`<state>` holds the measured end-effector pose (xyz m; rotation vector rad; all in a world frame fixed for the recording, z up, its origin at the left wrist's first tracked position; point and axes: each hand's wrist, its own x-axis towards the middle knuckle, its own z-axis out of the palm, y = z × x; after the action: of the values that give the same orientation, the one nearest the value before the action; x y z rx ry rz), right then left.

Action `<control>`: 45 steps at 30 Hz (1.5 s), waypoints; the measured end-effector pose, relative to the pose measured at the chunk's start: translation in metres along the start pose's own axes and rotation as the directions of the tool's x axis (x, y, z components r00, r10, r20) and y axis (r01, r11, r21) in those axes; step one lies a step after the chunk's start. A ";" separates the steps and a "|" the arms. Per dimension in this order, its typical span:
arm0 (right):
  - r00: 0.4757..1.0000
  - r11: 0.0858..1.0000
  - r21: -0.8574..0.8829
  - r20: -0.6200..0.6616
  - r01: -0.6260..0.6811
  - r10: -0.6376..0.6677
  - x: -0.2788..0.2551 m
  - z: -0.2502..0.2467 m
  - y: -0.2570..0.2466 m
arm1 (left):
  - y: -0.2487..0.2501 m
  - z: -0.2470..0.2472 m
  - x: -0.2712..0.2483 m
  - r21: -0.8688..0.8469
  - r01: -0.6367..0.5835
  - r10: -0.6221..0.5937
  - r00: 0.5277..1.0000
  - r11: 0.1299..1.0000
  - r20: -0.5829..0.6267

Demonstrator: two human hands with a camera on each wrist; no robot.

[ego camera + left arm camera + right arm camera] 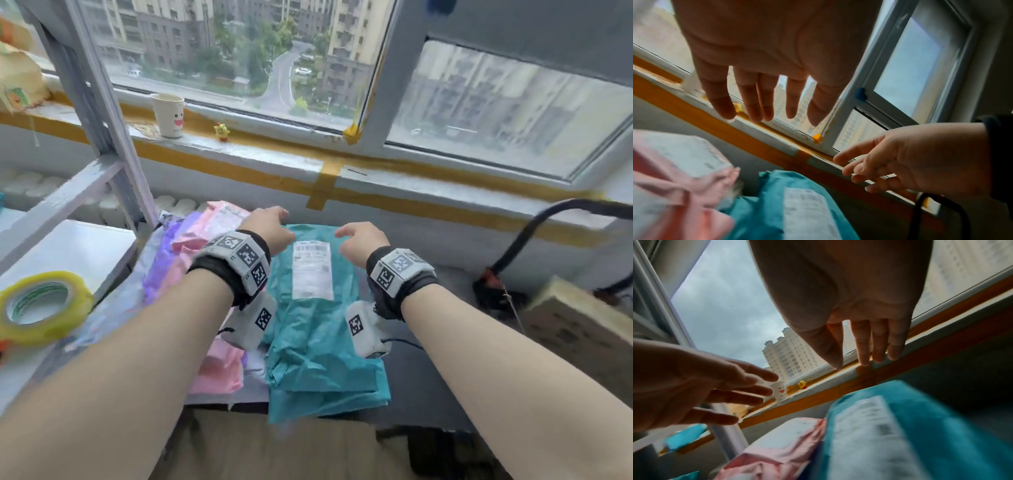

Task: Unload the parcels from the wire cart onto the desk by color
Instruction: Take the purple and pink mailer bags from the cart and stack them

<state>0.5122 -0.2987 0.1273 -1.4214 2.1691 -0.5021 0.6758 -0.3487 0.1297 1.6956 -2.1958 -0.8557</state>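
Observation:
A teal parcel (322,329) with a white label lies on the dark desk (431,377), stacked on other teal ones. Pink parcels (219,229) and a purple one (164,260) lie to its left. My left hand (270,226) hovers over the teal parcel's far left corner, fingers straight and holding nothing. My right hand (359,240) hovers over its far right corner, also empty. In the left wrist view my left hand (764,104) hangs above the pink parcel (674,178) and the teal parcel (781,207). In the right wrist view my right hand (865,347) floats above the teal parcel (900,434).
A grey shelf frame (96,113) stands at the left, with a roll of yellow tape (41,308) on a white surface. A paper cup (168,114) and a small yellow toy (222,132) sit on the windowsill. A black cable (534,233) and a cardboard box (579,329) are at the right.

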 end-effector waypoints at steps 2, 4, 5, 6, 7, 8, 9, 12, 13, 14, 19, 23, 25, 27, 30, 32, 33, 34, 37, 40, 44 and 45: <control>0.998 0.999 0.005 -0.014 -0.054 0.054 -0.021 -0.016 0.031 | 0.028 0.022 -0.010 0.031 -0.041 0.039 0.998 0.999 0.053; 0.993 0.993 0.040 -0.027 -0.115 0.116 -0.040 -0.028 0.064 | 0.056 0.044 -0.021 0.071 -0.090 0.083 0.993 0.993 0.086; 0.987 0.986 0.069 -0.043 -0.149 0.152 -0.052 -0.035 0.082 | 0.072 0.058 -0.028 0.088 -0.126 0.116 0.987 0.988 0.107; 0.981 0.979 0.095 -0.058 -0.180 0.186 -0.065 -0.042 0.101 | 0.089 0.072 -0.034 0.103 -0.159 0.145 0.981 0.982 0.132; 0.975 0.972 0.119 -0.076 -0.200 0.210 -0.077 -0.050 0.121 | 0.107 0.088 -0.041 0.114 -0.189 0.170 0.973 0.975 0.158; 0.967 0.965 0.137 -0.085 -0.225 0.238 -0.089 -0.058 0.142 | 0.124 0.104 -0.049 0.116 -0.215 0.192 0.964 0.970 0.181; 0.961 0.958 0.155 -0.099 -0.239 0.256 -0.102 -0.067 0.164 | 0.143 0.120 -0.058 0.116 -0.235 0.209 0.956 0.965 0.205; 0.938 0.939 0.188 -0.143 -0.287 0.316 -0.141 -0.097 0.235 | 0.200 0.174 -0.089 0.110 -0.297 0.262 0.931 0.949 0.253; 0.926 0.931 0.200 -0.163 -0.306 0.340 -0.156 -0.107 0.260 | 0.219 0.193 -0.101 0.109 -0.311 0.272 0.923 0.944 0.273; 0.913 0.921 0.214 -0.182 -0.326 0.366 -0.171 -0.119 0.285 | 0.237 0.212 -0.114 0.109 -0.323 0.280 0.914 0.940 0.294; 0.851 0.872 0.287 -0.242 -0.396 0.466 -0.241 -0.170 0.404 | 0.314 0.299 -0.166 0.107 -0.388 0.323 0.867 0.915 0.380; 0.804 0.825 0.331 -0.241 -0.457 0.543 -0.272 -0.198 0.481 | 0.358 0.347 -0.191 0.080 -0.392 0.325 0.846 0.916 0.422; 0.776 0.799 0.365 -0.250 -0.478 0.579 -0.276 -0.206 0.512 | 0.374 0.366 -0.195 0.076 -0.400 0.333 0.841 0.913 0.427; 0.766 0.784 0.387 -0.243 -0.486 0.595 -0.272 -0.210 0.536 | 0.388 0.383 -0.192 0.069 -0.402 0.332 0.831 0.913 0.445; 0.766 0.768 0.397 -0.209 -0.502 0.609 -0.252 -0.211 0.564 | 0.406 0.413 -0.174 0.062 -0.379 0.307 0.826 0.923 0.473; 0.771 0.765 0.392 -0.185 -0.510 0.609 -0.233 -0.212 0.583 | 0.416 0.438 -0.154 0.043 -0.359 0.296 0.827 0.932 0.478; 0.774 0.765 0.384 -0.171 -0.517 0.609 -0.222 -0.212 0.593 | 0.422 0.452 -0.142 0.030 -0.355 0.297 0.824 0.934 0.482; 0.777 0.761 0.378 -0.149 -0.527 0.612 -0.212 -0.213 0.604 | 0.428 0.467 -0.131 0.020 -0.347 0.294 0.822 0.938 0.489; 0.784 0.745 0.366 -0.061 -0.558 0.618 -0.179 -0.214 0.634 | 0.441 0.508 -0.101 -0.016 -0.262 0.234 0.831 0.965 0.505; 0.771 0.715 0.375 -0.001 -0.590 0.637 -0.149 -0.206 0.662 | 0.446 0.543 -0.076 -0.017 -0.186 0.166 0.831 0.982 0.531; 0.725 0.628 0.398 0.163 -0.669 0.669 -0.127 -0.184 0.692 | 0.441 0.581 -0.052 0.033 -0.126 0.084 0.812 0.991 0.578; 0.709 0.608 0.393 0.194 -0.690 0.678 -0.124 -0.179 0.699 | 0.439 0.591 -0.047 0.050 -0.120 0.068 0.806 0.992 0.588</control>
<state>-0.0675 0.0931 -0.0877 -0.2776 2.1753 -0.6088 0.0318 -0.0577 -0.0818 1.4688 -2.7090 -1.4332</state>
